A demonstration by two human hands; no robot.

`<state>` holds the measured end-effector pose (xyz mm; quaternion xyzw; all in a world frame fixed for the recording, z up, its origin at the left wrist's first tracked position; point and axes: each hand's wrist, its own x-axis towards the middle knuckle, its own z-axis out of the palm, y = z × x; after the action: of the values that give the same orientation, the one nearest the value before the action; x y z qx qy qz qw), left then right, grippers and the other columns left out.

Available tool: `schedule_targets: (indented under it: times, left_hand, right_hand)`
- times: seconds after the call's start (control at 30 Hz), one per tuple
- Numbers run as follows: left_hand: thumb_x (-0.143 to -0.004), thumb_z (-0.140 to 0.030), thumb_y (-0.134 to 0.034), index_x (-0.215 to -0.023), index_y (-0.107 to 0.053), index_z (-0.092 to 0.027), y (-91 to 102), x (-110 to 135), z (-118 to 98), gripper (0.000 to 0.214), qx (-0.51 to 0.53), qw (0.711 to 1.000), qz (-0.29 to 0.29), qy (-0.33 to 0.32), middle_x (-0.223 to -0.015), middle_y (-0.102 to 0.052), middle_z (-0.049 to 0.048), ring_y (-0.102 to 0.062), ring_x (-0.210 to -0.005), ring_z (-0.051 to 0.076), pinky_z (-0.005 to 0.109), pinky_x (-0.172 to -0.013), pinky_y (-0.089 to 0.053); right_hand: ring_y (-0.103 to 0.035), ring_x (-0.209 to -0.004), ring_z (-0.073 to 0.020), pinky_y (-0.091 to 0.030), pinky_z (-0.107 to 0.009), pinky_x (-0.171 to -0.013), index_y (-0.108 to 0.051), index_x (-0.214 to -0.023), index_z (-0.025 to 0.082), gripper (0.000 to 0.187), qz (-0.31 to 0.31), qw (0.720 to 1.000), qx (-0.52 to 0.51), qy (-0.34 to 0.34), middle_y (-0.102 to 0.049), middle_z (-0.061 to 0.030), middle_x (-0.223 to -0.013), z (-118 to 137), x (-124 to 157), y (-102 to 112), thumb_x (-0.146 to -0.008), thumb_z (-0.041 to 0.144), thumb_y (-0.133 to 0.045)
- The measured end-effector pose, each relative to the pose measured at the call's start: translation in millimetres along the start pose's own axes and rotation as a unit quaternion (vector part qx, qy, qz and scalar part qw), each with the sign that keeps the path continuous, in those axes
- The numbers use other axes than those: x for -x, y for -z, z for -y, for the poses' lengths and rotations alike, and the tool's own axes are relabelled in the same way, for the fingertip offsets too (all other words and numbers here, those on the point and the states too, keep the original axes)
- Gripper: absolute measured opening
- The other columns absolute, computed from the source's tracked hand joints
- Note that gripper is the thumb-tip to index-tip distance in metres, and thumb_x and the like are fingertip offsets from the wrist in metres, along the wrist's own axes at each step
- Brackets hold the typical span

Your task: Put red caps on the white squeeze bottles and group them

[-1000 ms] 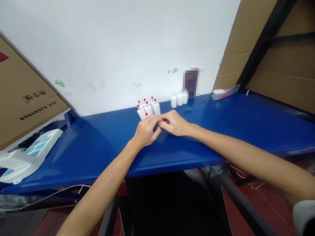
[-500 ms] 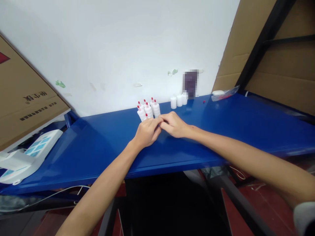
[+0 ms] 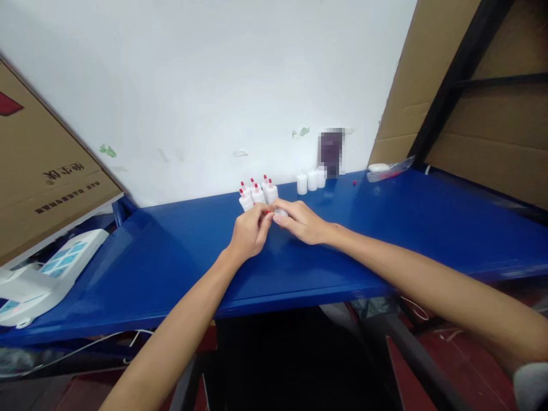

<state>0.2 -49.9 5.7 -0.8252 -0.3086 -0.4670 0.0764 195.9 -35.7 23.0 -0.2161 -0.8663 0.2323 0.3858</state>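
Both my hands meet over the blue table (image 3: pixel 180 257), just in front of a cluster of small white bottles with red caps (image 3: pixel 257 193). My right hand (image 3: pixel 302 221) is closed round a small white bottle (image 3: pixel 280 213) lying sideways. My left hand (image 3: pixel 250 233) pinches at its red tip (image 3: pixel 268 212) with closed fingers. Most of the held bottle is hidden by my fingers.
Three white uncapped bottles (image 3: pixel 311 180) stand by the wall, with a loose red cap (image 3: pixel 355 182) on the table nearby. A clear bag with a white piece (image 3: pixel 387 168) lies at the far right. A white electronic scale (image 3: pixel 40 279) sits left, beneath a cardboard box (image 3: pixel 38 182).
My hands have stayed together in front of the bottle cluster. The held bottle's white body and red tip now show between my fingers. The view has shifted slightly downward.
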Motion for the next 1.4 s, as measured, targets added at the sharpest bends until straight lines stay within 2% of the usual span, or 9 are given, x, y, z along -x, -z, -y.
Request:
schedule_targets:
  times: [0.17, 0.33, 0.57, 0.73, 0.83, 0.97, 1.2, 1.3, 1.4]
  left_hand:
    - [-0.101, -0.035, -0.046, -0.086, -0.05, -0.02, 5.2, -1.6, 6.8, 0.022, 0.003, 0.992, -0.097, 0.085, -0.064, -0.051, -0.0039, -0.046, -0.054, 0.01, 0.024, -0.057, -0.038]
    - [-0.101, -0.034, -0.046, -0.096, -0.052, -0.02, 7.3, -3.5, 16.6, 0.016, 0.001, 0.976, -0.17, 0.138, -0.072, -0.053, -0.0025, -0.048, -0.06, 0.011, 0.024, -0.059, -0.039]
    - [-0.099, -0.032, -0.051, -0.102, -0.054, -0.021, 3.6, -5.1, 22.9, 0.013, -0.006, 0.974, -0.171, 0.15, -0.078, -0.054, -0.0017, -0.051, -0.068, 0.012, 0.026, -0.066, -0.042]
    - [-0.098, -0.031, -0.054, -0.104, -0.057, -0.02, 1.3, -5.8, 25.5, 0.013, 0.011, 0.974, -0.17, 0.151, -0.075, -0.051, -0.0028, -0.048, -0.065, 0.011, 0.025, -0.066, -0.042]
    - [-0.098, -0.031, -0.054, -0.106, -0.059, -0.02, 1.8, -6.0, 25.8, 0.014, 0.015, 0.978, -0.152, 0.14, -0.077, -0.053, -0.0019, -0.05, -0.067, 0.011, 0.025, -0.066, -0.042]
    - [-0.098, -0.03, -0.055, -0.105, -0.062, -0.02, 3.4, -7.2, 24.6, 0.014, -0.011, 0.984, -0.124, 0.123, -0.08, -0.053, -0.0003, -0.052, -0.072, 0.013, 0.027, -0.068, -0.043]
    - [-0.094, -0.026, -0.055, -0.097, -0.064, -0.02, 2.9, -7.3, 24.2, 0.011, -0.031, 0.981, -0.097, 0.167, -0.091, -0.053, 0.0033, -0.054, -0.077, 0.015, 0.031, -0.073, -0.047]
    - [-0.094, -0.027, -0.054, -0.098, -0.065, -0.02, 2.2, -6.4, 24.3, 0.013, -0.031, 0.978, -0.081, 0.19, -0.095, -0.051, 0.0043, -0.054, -0.08, 0.016, 0.033, -0.076, -0.048]
    - [-0.093, -0.029, -0.056, -0.097, -0.065, -0.019, 1.3, -5.2, 24.5, 0.014, -0.036, 0.977, -0.062, 0.2, -0.096, -0.05, 0.0051, -0.055, -0.083, 0.018, 0.035, -0.08, -0.049]
  right_hand:
    - [-0.048, -0.057, -0.013, -0.036, -0.027, -0.061, -0.06, -0.1, 0.02, 0.032, -0.057, 0.998, -0.008, -0.025, -0.054, 0.0043, -0.063, -6.5, -1.5, 6.9, -0.101, 0.047, -0.043]
    - [-0.048, -0.056, -0.0132, -0.037, -0.028, -0.062, -0.062, -0.087, 0.019, 0.017, -0.125, 0.987, 0.086, -0.058, -0.056, 0.0032, -0.064, -29.0, -3.8, 19.9, -0.093, 0.03, -0.051]
    - [-0.057, -0.064, -0.0163, -0.04, -0.029, -0.066, -0.065, -0.082, 0.02, 0.013, -0.205, 0.957, 0.171, -0.112, -0.064, -0.0007, -0.07, -61.6, -2.3, 41.1, -0.084, 0.021, -0.052]
    - [-0.058, -0.062, -0.0172, -0.041, -0.03, -0.066, -0.069, -0.093, 0.022, 0.017, -0.233, 0.935, 0.2, -0.175, -0.063, 0.0015, -0.064, -70.6, -0.9, 46.9, -0.079, 0.027, -0.059]
    - [-0.059, -0.062, -0.0184, -0.042, -0.03, -0.065, -0.07, -0.083, 0.022, 0.014, -0.269, 0.915, 0.206, -0.22, -0.062, 0.0017, -0.061, -72.9, 0.1, 49.6, -0.072, 0.03, -0.065]
    - [-0.062, -0.066, -0.0213, -0.046, -0.033, -0.068, -0.069, -0.074, 0.021, 0.018, -0.305, 0.903, 0.195, -0.231, -0.066, -0.002, -0.065, -79.6, 1.5, 54.2, -0.078, 0.035, -0.058]
    - [-0.071, -0.083, -0.0252, -0.053, -0.042, -0.089, -0.075, -0.095, 0.018, 0.028, -0.264, 0.924, 0.199, -0.192, -0.077, -0.0085, -0.106, -88.2, 0.7, 52.9, -0.079, 0.025, -0.052]
    - [-0.069, -0.111, -0.0295, -0.05, -0.045, -0.103, -0.073, -0.115, 0.016, 0.042, -0.232, 0.932, 0.22, -0.171, -0.066, -0.0113, -0.137, -92.1, -1.3, 52.0, -0.08, 0.022, -0.051]
    - [-0.058, -0.131, -0.0316, -0.041, -0.048, -0.115, -0.066, -0.131, 0.012, 0.053, -0.181, 0.936, 0.252, -0.169, -0.054, -0.0143, -0.15, -99.8, -3.4, 52.5, -0.081, 0.022, -0.052]
